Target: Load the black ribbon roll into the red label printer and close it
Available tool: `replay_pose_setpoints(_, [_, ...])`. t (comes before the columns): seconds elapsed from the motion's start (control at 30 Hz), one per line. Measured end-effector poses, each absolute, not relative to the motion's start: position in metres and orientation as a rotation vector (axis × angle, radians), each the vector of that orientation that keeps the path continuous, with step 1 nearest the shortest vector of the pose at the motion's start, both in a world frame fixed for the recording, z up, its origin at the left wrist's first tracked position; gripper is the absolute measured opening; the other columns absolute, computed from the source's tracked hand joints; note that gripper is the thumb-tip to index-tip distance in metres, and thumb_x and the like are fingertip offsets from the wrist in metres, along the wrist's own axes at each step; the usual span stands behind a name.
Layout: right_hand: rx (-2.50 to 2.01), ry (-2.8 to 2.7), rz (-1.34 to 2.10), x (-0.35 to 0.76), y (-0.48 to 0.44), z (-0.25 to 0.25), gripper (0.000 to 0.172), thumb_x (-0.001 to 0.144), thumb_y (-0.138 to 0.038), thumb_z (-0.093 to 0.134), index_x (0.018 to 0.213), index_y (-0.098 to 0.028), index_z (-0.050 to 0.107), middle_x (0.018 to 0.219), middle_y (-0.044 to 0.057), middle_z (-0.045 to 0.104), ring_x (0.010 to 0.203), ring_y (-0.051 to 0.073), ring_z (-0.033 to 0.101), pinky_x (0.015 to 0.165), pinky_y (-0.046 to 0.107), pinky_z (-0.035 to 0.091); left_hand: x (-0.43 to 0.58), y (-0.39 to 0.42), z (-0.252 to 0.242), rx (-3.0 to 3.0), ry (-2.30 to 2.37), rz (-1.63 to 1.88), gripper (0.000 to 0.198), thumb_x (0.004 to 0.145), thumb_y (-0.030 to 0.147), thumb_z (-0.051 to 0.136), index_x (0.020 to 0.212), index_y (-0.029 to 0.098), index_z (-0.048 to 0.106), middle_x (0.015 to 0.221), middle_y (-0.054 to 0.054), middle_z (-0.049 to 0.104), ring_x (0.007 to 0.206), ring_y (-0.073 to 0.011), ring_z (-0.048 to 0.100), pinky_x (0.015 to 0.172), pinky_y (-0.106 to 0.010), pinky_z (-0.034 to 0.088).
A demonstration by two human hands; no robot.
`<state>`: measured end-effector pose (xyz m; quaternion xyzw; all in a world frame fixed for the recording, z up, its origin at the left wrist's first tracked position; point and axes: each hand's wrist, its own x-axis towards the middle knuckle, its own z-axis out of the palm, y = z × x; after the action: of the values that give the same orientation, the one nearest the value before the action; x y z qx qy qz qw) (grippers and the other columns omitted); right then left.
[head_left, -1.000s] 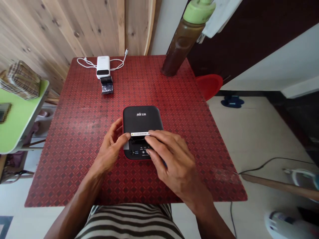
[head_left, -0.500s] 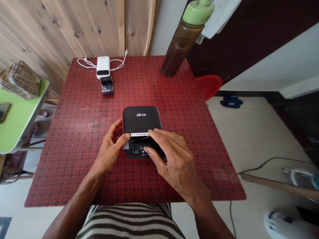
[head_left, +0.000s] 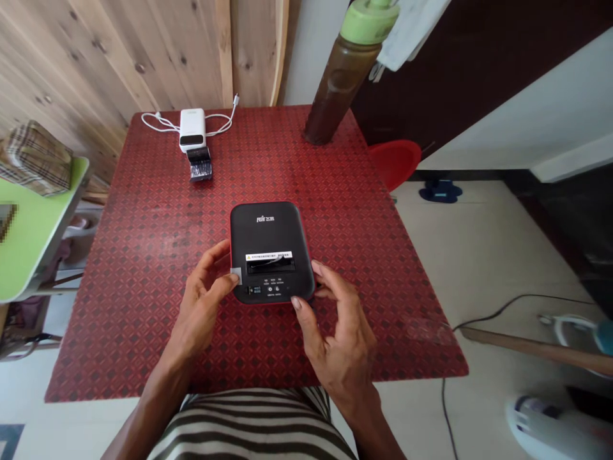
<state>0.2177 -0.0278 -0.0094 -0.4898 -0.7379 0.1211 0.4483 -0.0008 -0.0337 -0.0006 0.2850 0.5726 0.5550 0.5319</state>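
Observation:
A small black printer (head_left: 268,233) with red sides lies flat on the red table. It has a paper slot near its middle, a white warning strip along the slot, and small buttons below. My left hand (head_left: 204,300) holds its left side, the thumb on a grey sticker (head_left: 236,275) at the edge and the fingers along the flank. At the right front corner, my right hand (head_left: 338,319) grips the printer, thumb on the front edge and fingers against the right side. The undersides of the fingers are partly hidden.
A white power bank (head_left: 192,124) with a white cable lies at the back left of the patterned red table (head_left: 143,319), beside a black strip (head_left: 200,167). A tall brown bottle (head_left: 335,89) with a green cap stands at the back. A red stool (head_left: 395,163) is beyond the right edge.
My right hand has moved off the printer's top, near the slot, down to its right front corner. My left thumb has slid from the strip to the left edge.

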Motion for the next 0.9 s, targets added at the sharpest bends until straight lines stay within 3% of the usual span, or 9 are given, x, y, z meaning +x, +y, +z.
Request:
replay_pose_setpoints(0.53, [-1.291, -1.761, 0.358, 0.214, -0.033, -0.019, 0.052, 0.114, -0.035, 0.070, 0.163, -0.023, 0.058, 0.140, 0.018, 0.080, 0.119, 0.031, 0.083, 0.094, 0.048, 0.076, 0.014, -0.031, 0.002, 0.628, 1.389, 1.386, 0.057, 0.094, 0.035, 0.080, 0.150, 0.027, 0.075, 0.155, -0.011, 0.076, 0.152, -0.0376, 0.065, 0.130, -0.060, 0.047])
replay_pose_setpoints(0.9, [-1.278, -1.825, 0.355, 0.222, -0.026, -0.007, 0.047, 0.114, -0.036, 0.071, 0.157, -0.020, 0.062, 0.135, 0.018, 0.082, 0.112, 0.028, 0.085, 0.095, 0.045, 0.075, 0.011, -0.033, -0.005, 0.713, 1.390, 1.373, 0.058, 0.098, 0.034, 0.077, 0.155, 0.027, 0.071, 0.156, -0.011, 0.077, 0.141, -0.0342, 0.074, 0.119, -0.055, 0.058])
